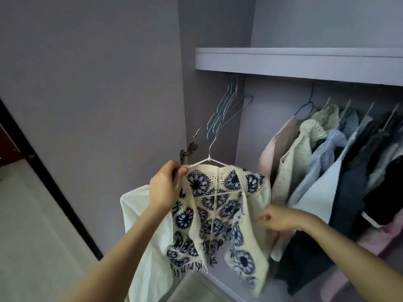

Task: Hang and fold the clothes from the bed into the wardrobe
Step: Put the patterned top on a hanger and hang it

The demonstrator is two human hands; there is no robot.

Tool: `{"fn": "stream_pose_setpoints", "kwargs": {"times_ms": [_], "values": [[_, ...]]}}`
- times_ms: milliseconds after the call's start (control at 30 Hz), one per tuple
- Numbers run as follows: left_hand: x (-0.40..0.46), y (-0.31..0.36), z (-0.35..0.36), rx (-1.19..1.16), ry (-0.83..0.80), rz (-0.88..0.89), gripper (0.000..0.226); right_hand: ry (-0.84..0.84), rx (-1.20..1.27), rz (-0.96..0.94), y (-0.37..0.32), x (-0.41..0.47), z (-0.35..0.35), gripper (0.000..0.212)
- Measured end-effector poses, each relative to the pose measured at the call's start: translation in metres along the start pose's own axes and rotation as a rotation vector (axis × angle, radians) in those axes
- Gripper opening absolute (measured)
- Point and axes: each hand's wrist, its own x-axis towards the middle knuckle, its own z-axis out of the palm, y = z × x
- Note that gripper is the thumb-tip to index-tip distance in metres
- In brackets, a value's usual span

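Head view, looking down past both forearms into an open wardrobe (218,31). Nearest us, our left hand (166,185) grips the left shoulder of a white hanger (208,160), fingers curled round the wire and the fabric edge. On that hanger sits a cream top with dark blue flower medallions (218,212), front open, fringe at the hem; a plain white garment (139,227) hangs behind it on the left side. Our right hand (278,219) is at the top's right edge, blurred; fingers look curled, but we cannot tell whether they hold cloth. The top is off the rail, held in front of the wardrobe opening.

Farther in, a bunch of bare wire hangers (229,107) hangs under the shelf (294,61). To the right, a row of hung clothes (327,162): pink, pale floral, light blue, dark pieces. A door hinge (188,150) shows on the left panel.
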Motion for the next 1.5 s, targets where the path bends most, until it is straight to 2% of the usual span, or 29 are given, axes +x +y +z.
{"fn": "stream_pose_setpoints", "kwargs": {"times_ms": [100, 133, 167, 233, 300, 400, 533, 667, 767, 833, 900, 967, 1100, 1167, 1267, 1367, 1433, 1500], "values": [[0.000, -0.001, -0.001, -0.061, -0.037, 0.053, 0.024, 0.624, 0.089, 0.117, 0.014, 0.002, -0.021, 0.017], [0.000, -0.001, -0.002, -0.086, -0.046, 0.067, 0.023, 0.739, 0.073, 0.115, 0.016, 0.002, -0.028, 0.022], [0.001, -0.001, -0.003, -0.114, -0.055, 0.078, 0.022, 0.771, 0.029, 0.086, 0.016, 0.002, -0.032, 0.032], [0.003, 0.000, -0.006, -0.182, -0.070, 0.098, 0.018, 0.716, -0.094, -0.008, 0.015, 0.002, -0.039, 0.049], [0.006, -0.001, -0.008, -0.241, -0.074, 0.103, 0.016, 0.721, -0.205, -0.122, 0.010, 0.002, -0.040, 0.041], [0.012, -0.003, -0.010, -0.268, -0.084, 0.108, 0.014, 0.826, -0.253, -0.239, -0.002, -0.005, -0.037, 0.023], [0.020, -0.004, -0.007, -0.220, -0.104, 0.113, 0.016, 0.886, -0.268, -0.235, -0.004, -0.014, -0.027, 0.018], [0.027, -0.003, -0.001, -0.072, 0.063, -0.025, 0.020, 1.025, -0.201, -0.177, 0.003, -0.023, -0.016, 0.015], [0.027, 0.003, 0.010, 0.002, -0.084, 0.113, 0.030, 1.073, -0.141, -0.090, 0.012, -0.027, -0.011, 0.011], [0.027, 0.004, 0.020, 0.046, -0.215, 0.248, 0.030, 1.062, -0.110, -0.055, 0.020, -0.029, -0.009, 0.012], [0.030, 0.003, 0.027, 0.038, -0.261, 0.284, 0.021, 0.951, -0.017, -0.049, 0.027, -0.031, -0.007, 0.015], [0.034, 0.002, 0.034, 0.011, -0.255, 0.279, 0.016, 0.810, 0.255, -0.024, 0.033, -0.035, -0.007, 0.021], [0.037, -0.003, 0.044, -0.102, -0.294, 0.269, 0.013, 0.819, 0.653, 0.124, 0.037, -0.039, -0.016, 0.039], [0.041, -0.007, 0.049, -0.146, -0.307, 0.238, 0.013, 0.816, 0.528, 0.161, 0.035, -0.041, -0.015, 0.034], [0.051, -0.015, 0.057, -0.210, -0.325, 0.196, 0.013, 0.815, 0.068, 0.046, 0.019, -0.049, -0.011, 0.026], [0.062, -0.018, 0.068, -0.225, -0.341, 0.180, 0.012, 0.668, -0.204, 0.062, 0.015, -0.044, -0.005, 0.040], [0.068, -0.016, 0.080, -0.191, -0.371, 0.169, 0.013, 0.588, -0.220, 0.081, 0.012, -0.038, -0.001, 0.035], [0.074, -0.012, 0.093, -0.160, -0.454, 0.107, 0.022, 0.627, 0.025, 0.034, 0.006, -0.033, 0.002, 0.013]]}}
